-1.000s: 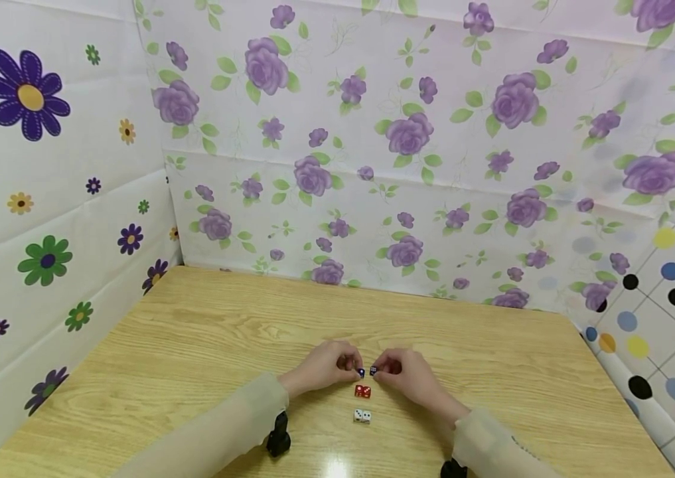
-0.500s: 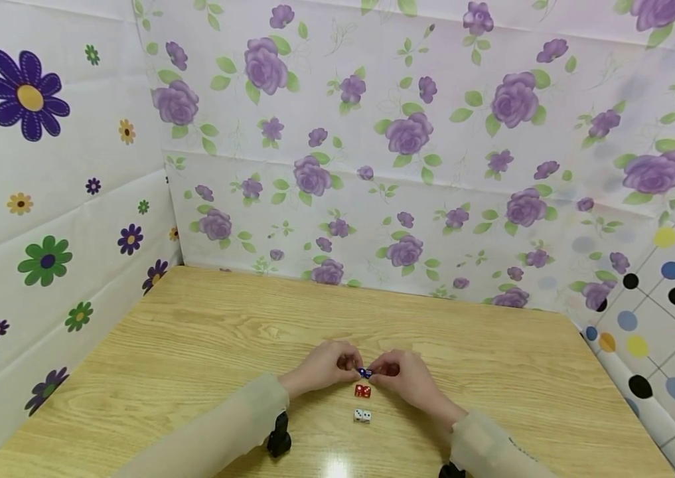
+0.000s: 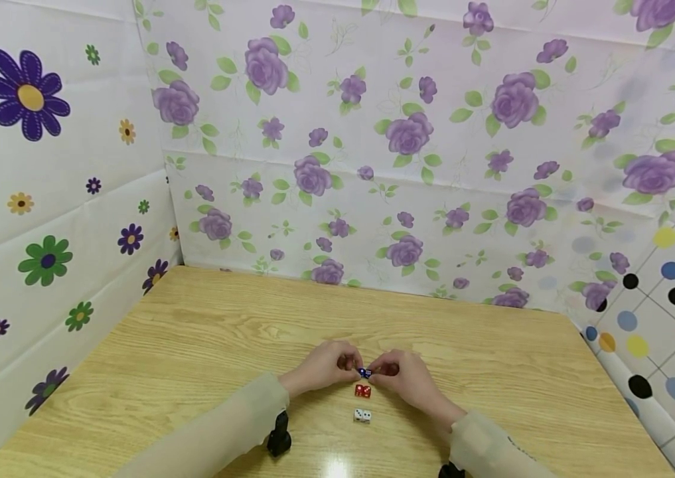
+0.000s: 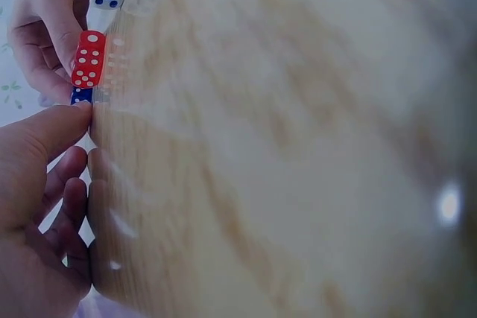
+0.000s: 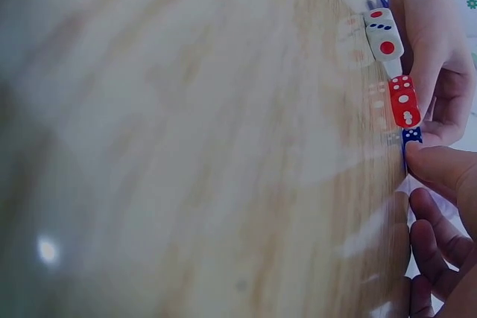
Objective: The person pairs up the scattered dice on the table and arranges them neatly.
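Two dark blue dice with white pips sit side by side on the table, seemingly touching. My left hand (image 3: 326, 364) pinches the left blue die (image 3: 362, 372) between thumb and forefinger. From the other side, my right hand (image 3: 407, 376) pinches the right blue die (image 3: 369, 374). Just nearer to me lies a pair of red dice (image 3: 363, 392), set side by side. Closer still is a pair of white dice (image 3: 362, 416). Fingers partly cover the blue die (image 4: 82, 95) in the left wrist view and the blue die (image 5: 411, 136) in the right wrist view.
A wood-grain table (image 3: 224, 318) carries the dice. Behind it hangs a cloth with purple roses (image 3: 409, 135). Patterned cloths also border the left and right sides. A dark wrist device (image 3: 279, 438) is strapped at my left sleeve.
My right hand has moved slightly left, bringing its blue die up against the left one. During the last half second both hands stay put. The red and white pairs have not moved.
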`<state>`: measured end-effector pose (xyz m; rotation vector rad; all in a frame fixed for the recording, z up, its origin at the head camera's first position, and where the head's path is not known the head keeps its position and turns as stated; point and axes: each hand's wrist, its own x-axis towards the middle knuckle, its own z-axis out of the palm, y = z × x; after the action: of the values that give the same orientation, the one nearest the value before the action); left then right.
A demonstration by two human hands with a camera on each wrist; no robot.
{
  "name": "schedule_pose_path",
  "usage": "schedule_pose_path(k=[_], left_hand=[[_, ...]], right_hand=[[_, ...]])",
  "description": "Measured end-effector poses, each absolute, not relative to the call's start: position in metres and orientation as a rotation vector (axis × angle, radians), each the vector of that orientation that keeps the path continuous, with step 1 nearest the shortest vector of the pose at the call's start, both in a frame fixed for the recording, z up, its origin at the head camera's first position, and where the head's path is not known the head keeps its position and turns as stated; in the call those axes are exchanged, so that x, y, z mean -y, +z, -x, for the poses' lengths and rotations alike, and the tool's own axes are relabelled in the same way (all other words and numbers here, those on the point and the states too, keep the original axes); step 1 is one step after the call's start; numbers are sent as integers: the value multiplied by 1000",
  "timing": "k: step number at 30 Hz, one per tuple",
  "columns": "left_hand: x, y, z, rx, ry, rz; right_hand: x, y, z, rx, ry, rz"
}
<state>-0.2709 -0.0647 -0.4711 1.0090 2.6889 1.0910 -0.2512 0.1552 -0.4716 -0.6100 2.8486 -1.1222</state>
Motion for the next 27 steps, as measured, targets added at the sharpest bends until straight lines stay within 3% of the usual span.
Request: schedule_pose_path(k=[27], left_hand=[[66,-473,273,-2673,1107,-1020]], right_hand=[[-156,-475,254,-2849,-1120,617]])
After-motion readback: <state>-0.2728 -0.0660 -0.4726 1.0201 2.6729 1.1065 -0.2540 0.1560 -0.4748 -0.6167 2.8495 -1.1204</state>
